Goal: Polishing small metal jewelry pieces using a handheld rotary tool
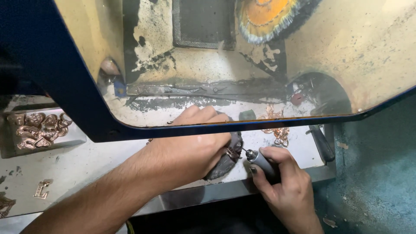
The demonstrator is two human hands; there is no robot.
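My left hand [195, 149] presses a small copper-coloured metal piece [232, 152] down onto a dark round pad [225, 162] at the front of a worn, dusty work booth. My right hand [281, 177] grips a grey pen-like rotary tool [260, 161], its thin tip touching the copper piece from the right. The fingers of the left hand hide most of the piece.
A transparent shield with a blue frame [86, 108] covers the booth's upper part. Behind it hangs an orange buffing wheel [266, 15]. Loose copper ornaments [279, 132] lie beyond the pad. A tray of copper pieces [37, 130] sits left; a letter-shaped piece [41, 190] lies lower left.
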